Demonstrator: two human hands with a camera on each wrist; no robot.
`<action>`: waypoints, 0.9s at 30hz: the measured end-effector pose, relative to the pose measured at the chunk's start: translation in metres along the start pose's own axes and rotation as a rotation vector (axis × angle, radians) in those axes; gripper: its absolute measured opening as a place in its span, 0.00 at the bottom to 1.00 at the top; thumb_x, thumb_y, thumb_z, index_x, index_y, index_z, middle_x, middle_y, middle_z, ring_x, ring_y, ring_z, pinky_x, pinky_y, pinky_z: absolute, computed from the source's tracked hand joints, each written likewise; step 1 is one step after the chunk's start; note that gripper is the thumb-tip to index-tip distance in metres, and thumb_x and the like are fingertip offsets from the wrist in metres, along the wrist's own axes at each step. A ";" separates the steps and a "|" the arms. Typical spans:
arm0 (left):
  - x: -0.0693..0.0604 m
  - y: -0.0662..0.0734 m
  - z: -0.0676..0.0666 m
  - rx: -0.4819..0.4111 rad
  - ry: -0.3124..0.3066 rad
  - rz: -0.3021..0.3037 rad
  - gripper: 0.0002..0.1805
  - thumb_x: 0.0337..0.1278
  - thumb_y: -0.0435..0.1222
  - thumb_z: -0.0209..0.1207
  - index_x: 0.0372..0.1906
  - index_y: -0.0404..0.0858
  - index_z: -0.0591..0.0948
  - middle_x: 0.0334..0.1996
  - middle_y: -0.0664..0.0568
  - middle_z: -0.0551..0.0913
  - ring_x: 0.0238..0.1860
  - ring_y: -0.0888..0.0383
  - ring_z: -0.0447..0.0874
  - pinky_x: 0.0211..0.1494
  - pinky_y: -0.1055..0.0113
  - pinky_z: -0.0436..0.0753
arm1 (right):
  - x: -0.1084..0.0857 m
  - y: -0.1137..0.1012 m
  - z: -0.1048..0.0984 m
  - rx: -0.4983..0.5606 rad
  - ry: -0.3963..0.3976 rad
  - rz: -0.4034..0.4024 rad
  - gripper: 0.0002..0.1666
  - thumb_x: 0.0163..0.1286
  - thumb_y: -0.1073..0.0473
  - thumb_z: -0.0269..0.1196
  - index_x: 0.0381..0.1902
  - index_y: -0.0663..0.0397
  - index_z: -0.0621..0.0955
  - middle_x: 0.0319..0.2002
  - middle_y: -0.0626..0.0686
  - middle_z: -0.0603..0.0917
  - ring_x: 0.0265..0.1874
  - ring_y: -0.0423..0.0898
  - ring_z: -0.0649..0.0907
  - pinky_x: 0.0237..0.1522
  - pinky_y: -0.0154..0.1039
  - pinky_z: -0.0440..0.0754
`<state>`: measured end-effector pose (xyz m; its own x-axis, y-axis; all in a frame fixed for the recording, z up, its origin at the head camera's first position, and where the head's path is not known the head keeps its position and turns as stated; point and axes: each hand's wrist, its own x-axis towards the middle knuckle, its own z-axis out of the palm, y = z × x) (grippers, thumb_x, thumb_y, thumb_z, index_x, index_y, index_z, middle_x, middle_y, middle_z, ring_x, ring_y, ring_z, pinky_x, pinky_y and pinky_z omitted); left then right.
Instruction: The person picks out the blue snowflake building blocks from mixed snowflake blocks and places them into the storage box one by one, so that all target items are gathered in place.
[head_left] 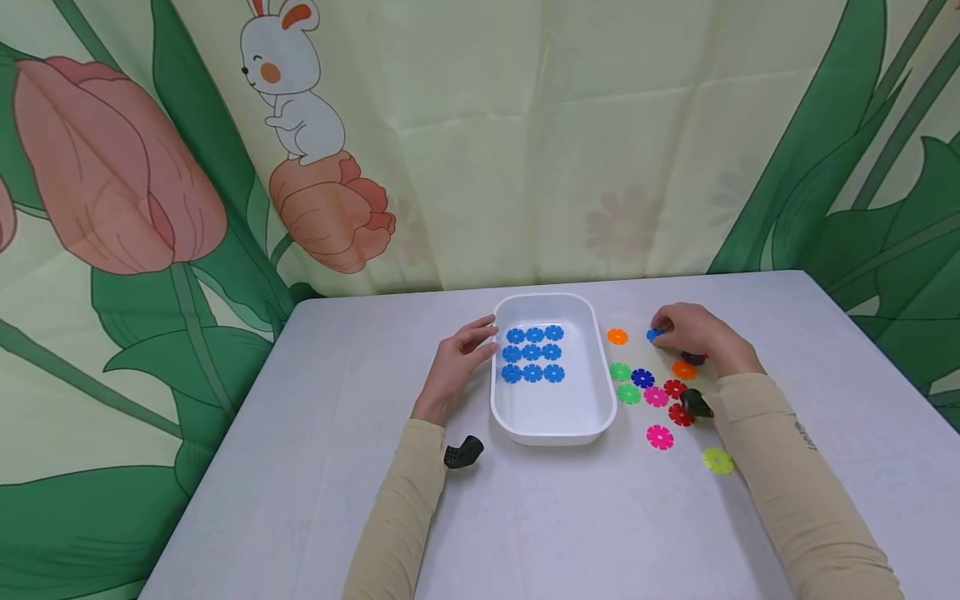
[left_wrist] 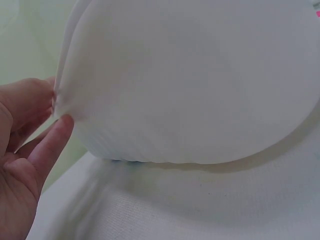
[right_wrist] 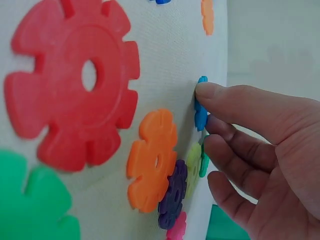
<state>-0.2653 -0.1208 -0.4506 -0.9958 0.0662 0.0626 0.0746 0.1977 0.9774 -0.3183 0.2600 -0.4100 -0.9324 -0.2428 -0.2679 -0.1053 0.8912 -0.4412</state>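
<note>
A white tray (head_left: pixel 555 417) stands on the table with several light-blue snowflake discs (head_left: pixel 531 352) laid in rows inside it. At its left side my left hand (head_left: pixel 457 367) holds the rim, the thumb (left_wrist: pixel 60 130) against the outer wall in the left wrist view. Right of the tray, near the table's back, my right hand (head_left: pixel 693 329) pinches a light-blue snowflake disc (right_wrist: pixel 201 107). The thumb lies on this disc in the right wrist view; the fingertip behind it is partly hidden. The disc is at the tabletop; whether it is lifted I cannot tell.
Loose snowflake discs lie right of the tray: orange (head_left: pixel 617 336), green (head_left: pixel 620 372), dark blue (head_left: pixel 642 378), pink (head_left: pixel 660 437), red (head_left: pixel 681 415) and yellow (head_left: pixel 717 461). A dark disc (head_left: pixel 694 359) is partly under the right wrist. A printed curtain (head_left: pixel 487 167) hangs behind the table.
</note>
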 end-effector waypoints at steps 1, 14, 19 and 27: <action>0.000 0.000 0.000 0.000 0.000 0.001 0.18 0.62 0.40 0.64 0.55 0.41 0.83 0.62 0.67 0.75 0.67 0.59 0.69 0.67 0.58 0.71 | 0.000 0.000 0.000 0.002 -0.003 -0.002 0.23 0.66 0.62 0.65 0.54 0.71 0.75 0.48 0.67 0.78 0.45 0.60 0.77 0.49 0.55 0.82; 0.000 0.000 -0.001 0.007 -0.002 0.001 0.18 0.61 0.40 0.64 0.55 0.41 0.83 0.62 0.68 0.75 0.67 0.59 0.70 0.67 0.58 0.72 | 0.001 -0.001 0.000 -0.059 0.019 -0.087 0.23 0.64 0.63 0.66 0.55 0.69 0.78 0.47 0.66 0.75 0.46 0.61 0.76 0.48 0.54 0.83; -0.001 0.000 0.000 0.003 -0.003 0.006 0.18 0.61 0.40 0.64 0.55 0.41 0.83 0.62 0.67 0.75 0.67 0.58 0.70 0.67 0.57 0.71 | -0.002 -0.002 0.002 -0.037 0.035 -0.111 0.22 0.66 0.63 0.65 0.56 0.66 0.79 0.49 0.66 0.73 0.47 0.60 0.75 0.48 0.54 0.82; 0.000 -0.001 0.000 0.001 -0.007 0.008 0.19 0.62 0.40 0.64 0.56 0.40 0.83 0.63 0.67 0.74 0.67 0.58 0.69 0.68 0.57 0.70 | -0.004 -0.002 0.001 -0.024 -0.009 -0.113 0.26 0.65 0.62 0.66 0.59 0.66 0.78 0.50 0.66 0.75 0.47 0.59 0.75 0.41 0.47 0.85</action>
<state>-0.2650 -0.1213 -0.4511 -0.9948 0.0746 0.0690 0.0826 0.1979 0.9767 -0.3138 0.2583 -0.4091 -0.9110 -0.3456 -0.2249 -0.2180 0.8666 -0.4489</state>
